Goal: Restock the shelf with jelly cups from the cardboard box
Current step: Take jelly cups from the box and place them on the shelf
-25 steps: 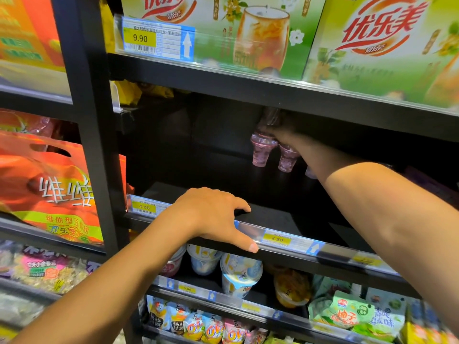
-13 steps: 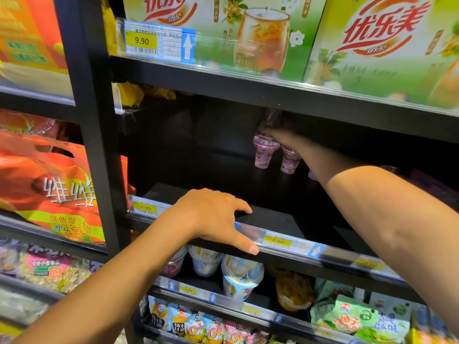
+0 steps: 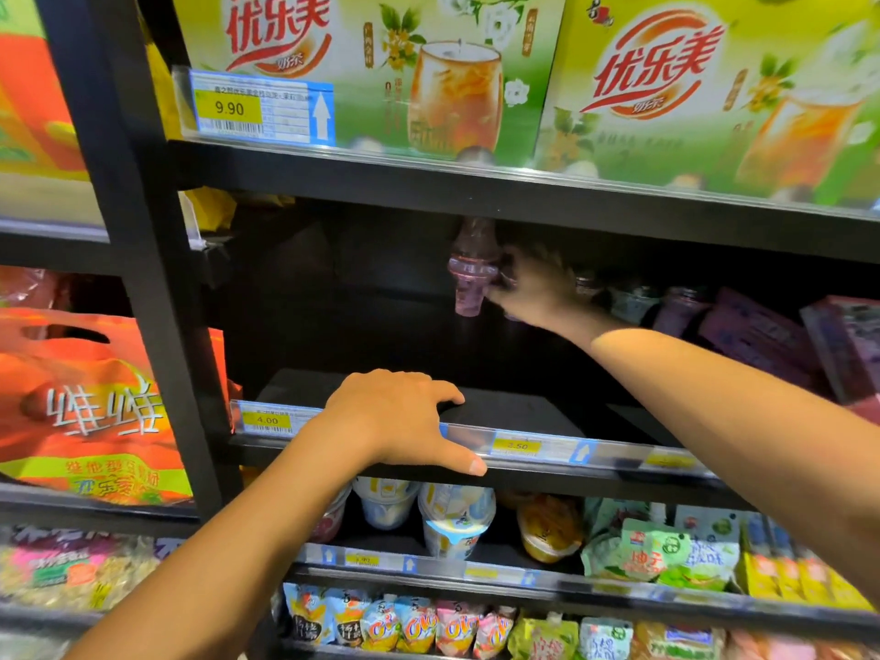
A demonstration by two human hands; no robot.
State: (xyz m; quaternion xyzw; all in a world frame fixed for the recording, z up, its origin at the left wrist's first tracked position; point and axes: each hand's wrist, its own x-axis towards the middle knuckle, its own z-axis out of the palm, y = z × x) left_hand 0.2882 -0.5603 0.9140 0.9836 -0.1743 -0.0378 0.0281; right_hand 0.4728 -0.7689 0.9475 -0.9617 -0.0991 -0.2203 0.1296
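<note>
Pale pink jelly cups (image 3: 469,278) stand stacked deep on the dark middle shelf (image 3: 524,412), one upturned on another. My right hand (image 3: 538,290) reaches in just right of them, its fingers against a second pink cup that it mostly hides. The hand is blurred, so its grip is unclear. My left hand (image 3: 395,416) rests on the shelf's front edge, fingers spread over the board and thumb on the price rail (image 3: 519,445). The cardboard box is out of view.
Purple packs and small jars (image 3: 743,331) fill the shelf's right end. Green milk-tea boxes (image 3: 371,69) sit on the shelf above. Pudding cups (image 3: 455,521) and snack pouches lie below. A black upright (image 3: 138,278) and orange bags (image 3: 95,407) stand at left.
My right hand has drawn back to the right of the pink cups, leaving the left stack standing alone. My left hand has stayed on the shelf edge.
</note>
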